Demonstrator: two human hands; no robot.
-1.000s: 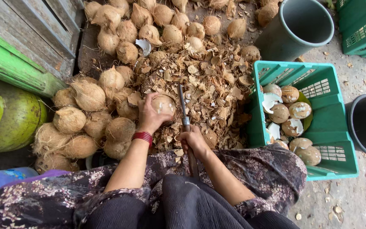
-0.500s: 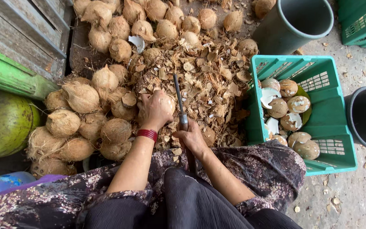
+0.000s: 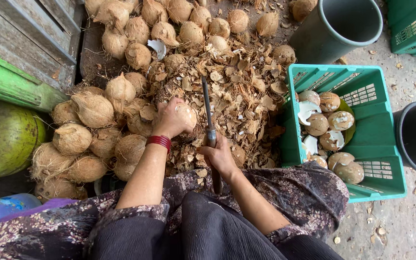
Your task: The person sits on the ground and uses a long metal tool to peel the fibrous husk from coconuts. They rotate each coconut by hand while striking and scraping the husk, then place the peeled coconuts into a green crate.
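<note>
- Head view: the left hand (image 3: 170, 118) was curled tightly over a pale coconut (image 3: 187, 115), holding it above the heap of husk chips (image 3: 246, 96).
- The right hand (image 3: 219, 155) was clenched around the handle of a long knife (image 3: 207, 108), blade pointing away, just beside the coconut.
- A green crate (image 3: 379, 159) with peeled coconuts stood at the right.

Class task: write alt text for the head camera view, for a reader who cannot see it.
Seen from above, a seated person's left hand holds a coconut while the right hand grips a long knife, blade pointing away, over a heap of husk chips. Husked coconuts are piled to the left; a green crate of peeled coconuts sits to the right.
</note>
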